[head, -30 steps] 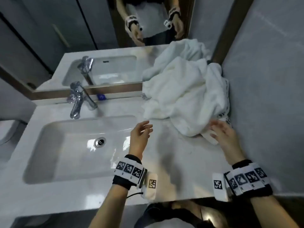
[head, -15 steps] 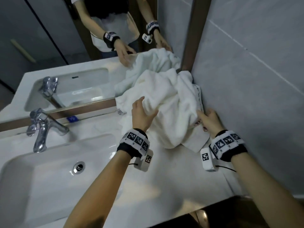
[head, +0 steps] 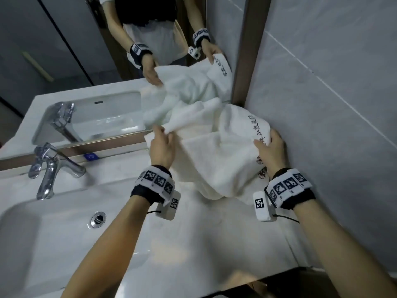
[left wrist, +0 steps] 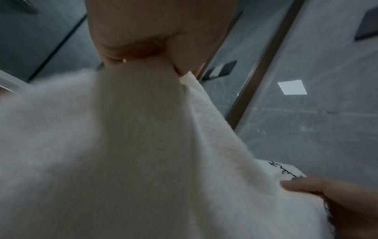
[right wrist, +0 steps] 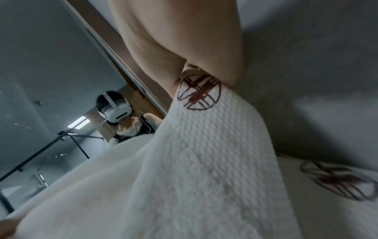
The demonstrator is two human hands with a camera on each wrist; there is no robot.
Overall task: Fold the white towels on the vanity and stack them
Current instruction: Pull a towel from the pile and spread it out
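A crumpled white towel [head: 217,151] is bunched in the vanity [head: 214,239] corner at 1 o'clock. An edge is pinched by the left hand [head: 161,147]; its printed border is grasped by the right hand [head: 271,151]. If lifted unevenly, a lower layer is likely dragged along, or a trailing corner dropped into the sink [head: 53,239] at 8 o'clock.

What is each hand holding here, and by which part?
Both hold the white towel: left hand pinches its left edge, right hand grips the lettered border.

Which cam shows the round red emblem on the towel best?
Right wrist: the emblem is close and sharp beside the right hand. Head shows emblems small, partly hidden. Left wrist shows none, only black lettering.
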